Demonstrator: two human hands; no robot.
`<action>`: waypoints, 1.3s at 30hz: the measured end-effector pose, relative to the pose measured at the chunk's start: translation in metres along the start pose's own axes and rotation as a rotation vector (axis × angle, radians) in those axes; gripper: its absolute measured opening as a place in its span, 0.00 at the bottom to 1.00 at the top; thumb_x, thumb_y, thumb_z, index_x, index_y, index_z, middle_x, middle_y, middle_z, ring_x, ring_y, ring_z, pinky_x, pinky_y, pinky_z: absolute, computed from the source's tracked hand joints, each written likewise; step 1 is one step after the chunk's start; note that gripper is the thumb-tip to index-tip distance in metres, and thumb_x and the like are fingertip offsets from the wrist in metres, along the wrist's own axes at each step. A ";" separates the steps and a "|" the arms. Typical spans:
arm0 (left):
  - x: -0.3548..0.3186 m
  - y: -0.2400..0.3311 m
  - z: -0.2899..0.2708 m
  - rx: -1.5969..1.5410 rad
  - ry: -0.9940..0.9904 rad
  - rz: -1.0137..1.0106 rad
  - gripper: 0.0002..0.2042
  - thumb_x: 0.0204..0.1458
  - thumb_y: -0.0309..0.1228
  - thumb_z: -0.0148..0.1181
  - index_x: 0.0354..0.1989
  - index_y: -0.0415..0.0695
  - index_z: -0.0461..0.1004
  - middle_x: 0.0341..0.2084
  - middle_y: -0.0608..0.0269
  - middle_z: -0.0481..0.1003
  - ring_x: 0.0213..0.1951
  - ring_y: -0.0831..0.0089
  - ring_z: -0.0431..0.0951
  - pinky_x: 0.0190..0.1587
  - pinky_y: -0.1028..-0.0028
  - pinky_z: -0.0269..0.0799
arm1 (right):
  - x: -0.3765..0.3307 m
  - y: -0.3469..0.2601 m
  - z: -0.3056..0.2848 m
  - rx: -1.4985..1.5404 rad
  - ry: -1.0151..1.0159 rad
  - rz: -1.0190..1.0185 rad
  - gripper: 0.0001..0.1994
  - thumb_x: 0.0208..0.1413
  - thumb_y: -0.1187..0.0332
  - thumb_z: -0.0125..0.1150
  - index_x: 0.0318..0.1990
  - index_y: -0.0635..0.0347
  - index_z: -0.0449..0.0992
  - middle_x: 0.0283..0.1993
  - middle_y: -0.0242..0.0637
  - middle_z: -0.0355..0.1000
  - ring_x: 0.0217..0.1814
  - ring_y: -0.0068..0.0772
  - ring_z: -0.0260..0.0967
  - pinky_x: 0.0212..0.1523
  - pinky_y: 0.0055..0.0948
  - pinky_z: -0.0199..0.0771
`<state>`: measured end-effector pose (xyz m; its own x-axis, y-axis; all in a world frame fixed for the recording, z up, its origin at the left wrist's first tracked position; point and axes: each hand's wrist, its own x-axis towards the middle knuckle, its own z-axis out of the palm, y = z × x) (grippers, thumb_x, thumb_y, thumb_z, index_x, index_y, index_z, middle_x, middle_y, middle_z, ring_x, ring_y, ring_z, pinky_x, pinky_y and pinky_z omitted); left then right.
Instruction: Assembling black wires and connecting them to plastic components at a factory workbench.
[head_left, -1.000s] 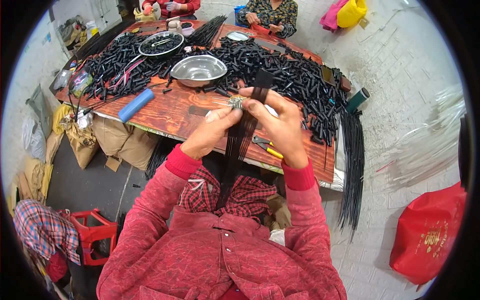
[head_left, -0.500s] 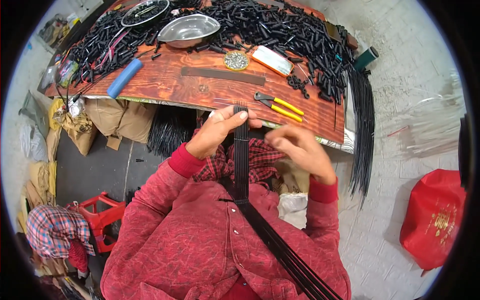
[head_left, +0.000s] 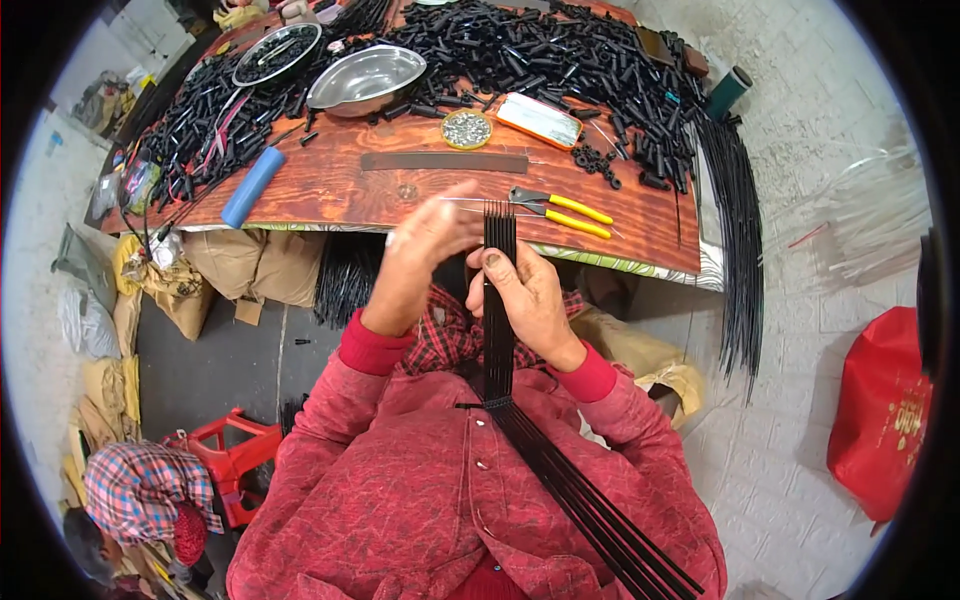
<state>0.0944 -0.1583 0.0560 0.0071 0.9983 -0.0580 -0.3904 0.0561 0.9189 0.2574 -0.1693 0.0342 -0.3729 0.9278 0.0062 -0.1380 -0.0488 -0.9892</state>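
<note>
black rods (head_left: 499,350) are pinched in the right hand (head_left: 534,302), best kept flat and even. the left hand (head_left: 420,245) is held open alongside.

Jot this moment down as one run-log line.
right hand: holding black strips | left hand: blurred near their far ends, grip unclear | table: pliers, metal bowl, blue roll

The person wears a long-sleeved crimson cloth jacket (head_left: 380,500) covered in a fine, paler, vein-like pattern. Its sleeves end in plain, brighter red knitted cuffs (head_left: 588,375). Small, round, pale buttons (head_left: 482,465) dot the stitched front placket, and a deeper red inner garment (head_left: 490,585) shows at the neck. The left hand (head_left: 430,240) and right hand (head_left: 525,295) are bare.
</note>
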 end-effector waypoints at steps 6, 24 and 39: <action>0.013 -0.006 -0.020 -0.064 0.029 0.062 0.17 0.67 0.34 0.60 0.58 0.36 0.78 0.38 0.66 0.80 0.39 0.80 0.79 0.46 0.77 0.78 | 0.003 -0.002 0.002 0.021 0.011 0.019 0.17 0.73 0.58 0.53 0.47 0.68 0.73 0.26 0.36 0.76 0.25 0.22 0.73 0.28 0.21 0.74; 0.017 0.005 -0.001 0.241 -0.055 0.116 0.12 0.63 0.28 0.63 0.51 0.35 0.82 0.30 0.69 0.79 0.33 0.84 0.74 0.39 0.81 0.71 | 0.009 -0.015 -0.013 0.114 -0.101 0.183 0.11 0.70 0.64 0.58 0.48 0.64 0.74 0.29 0.37 0.79 0.27 0.25 0.77 0.31 0.23 0.81; 0.026 0.009 -0.014 0.186 -0.107 -0.024 0.13 0.62 0.29 0.64 0.51 0.35 0.82 0.29 0.70 0.78 0.31 0.84 0.73 0.36 0.81 0.71 | 0.021 -0.012 -0.025 0.066 -0.215 0.220 0.17 0.67 0.64 0.63 0.57 0.63 0.75 0.33 0.30 0.79 0.33 0.18 0.76 0.34 0.19 0.74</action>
<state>0.0786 -0.1324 0.0572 0.1156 0.9921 -0.0481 -0.2128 0.0720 0.9744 0.2739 -0.1403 0.0431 -0.5850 0.7931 -0.1694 -0.0890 -0.2704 -0.9586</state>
